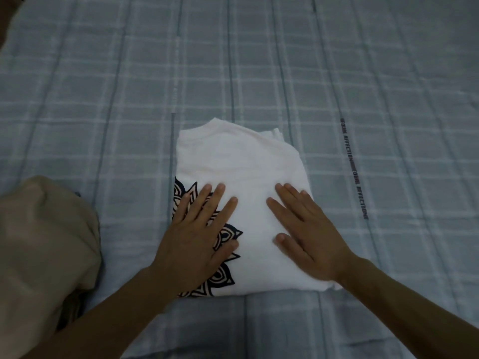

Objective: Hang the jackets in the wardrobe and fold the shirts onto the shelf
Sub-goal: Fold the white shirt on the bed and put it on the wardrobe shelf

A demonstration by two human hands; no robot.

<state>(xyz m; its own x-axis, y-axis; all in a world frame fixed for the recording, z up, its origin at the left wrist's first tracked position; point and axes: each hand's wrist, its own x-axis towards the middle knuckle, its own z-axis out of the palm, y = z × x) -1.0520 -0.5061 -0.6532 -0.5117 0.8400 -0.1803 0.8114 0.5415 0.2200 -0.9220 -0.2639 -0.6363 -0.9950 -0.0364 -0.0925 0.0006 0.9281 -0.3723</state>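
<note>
Already our left hand [197, 237] and right hand [308, 229] press flat, fingers straight, on the folded white shirt [246, 161] mid-bed [388, 73]; shelving remains.

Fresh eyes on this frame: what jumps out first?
The folded white shirt in the middle of the plaid bedspread, with a black petal-shaped print showing along its left edge. Both hands lie flat on it, fingers straight: the left hand over the print, the right hand on the plain white part. At the left edge of the view sits a bunched beige garment.
</note>
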